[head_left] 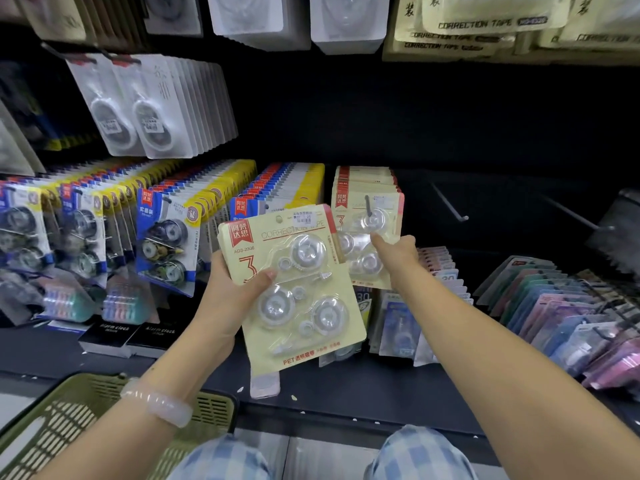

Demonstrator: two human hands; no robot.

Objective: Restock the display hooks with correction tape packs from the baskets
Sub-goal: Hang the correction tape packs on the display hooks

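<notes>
Left hand (pixel 239 289) grips a small stack of cream correction tape packs (pixel 294 289) by the left edge — thumb curled across the front card, fingers hidden behind. Held face-up and tilted, likely so the next pack can be peeled off the top.

Right hand (pixel 394 254) reaches far to the pack hanging on the hook (pixel 369 206); fingers lie against its lower blister. Whether they pinch it or only push it back along the peg, cannot tell. Judgement: seating that pack, making room for more.

Packs: stiff pale-yellow card, red corner label, clear moulded plastic blisters over three round tape wheels. Glossy, rigid, slippery when stacked. The hang hole at the top has to meet the thin dark peg.

To the right, two bare metal hooks (pixel 450 207) jut from the black back panel — unfilled slots, probably next.

Near left, an olive slatted plastic basket (pixel 52 420) sits on the floor; contents not visible. Blue-and-yellow packs (pixel 162 237) fill the hooks to the left.
</notes>
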